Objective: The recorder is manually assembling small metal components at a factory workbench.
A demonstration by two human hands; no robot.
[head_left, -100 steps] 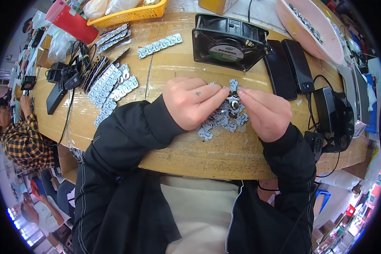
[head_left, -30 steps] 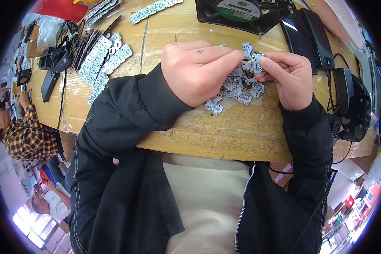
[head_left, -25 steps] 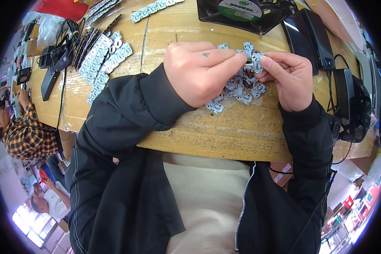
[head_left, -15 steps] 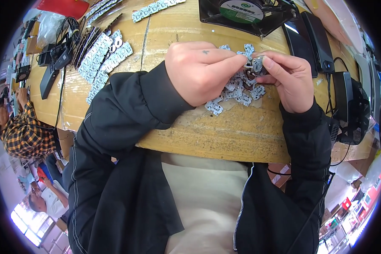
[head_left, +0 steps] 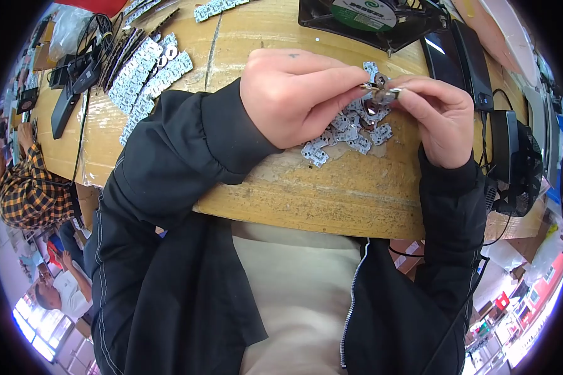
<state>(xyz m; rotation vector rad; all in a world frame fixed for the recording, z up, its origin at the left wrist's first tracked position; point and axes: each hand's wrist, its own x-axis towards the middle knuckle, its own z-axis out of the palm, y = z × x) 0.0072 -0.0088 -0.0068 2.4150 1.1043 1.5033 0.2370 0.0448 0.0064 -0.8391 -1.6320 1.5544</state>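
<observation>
Over a pile of small grey-white circuit boards [head_left: 346, 133], my two hands meet at one small piece. My right hand [head_left: 441, 119] is closed in a pinch on a small circuit board [head_left: 386, 96], now tilted nearly edge-on. Just left of it, the thumb and forefinger of my left hand [head_left: 303, 97] press together at the board's near edge. A thin, dark-and-shiny bit shows at those fingertips, too small to name. The left palm and remaining fingers are hidden under the back of the hand.
A black fan [head_left: 372, 22] stands beyond the pile, with black box-shaped devices [head_left: 469, 65] to its right. Joined panels of boards [head_left: 134, 72] lie at the left, beside black cables and adapters [head_left: 84, 78]. Another black fan [head_left: 520, 162] sits at the right edge. Two people are off to the left.
The small board in my right hand has turned from facing up to nearly edge-on. My right hand has shifted slightly right; my left fingertips stay close to the board.
</observation>
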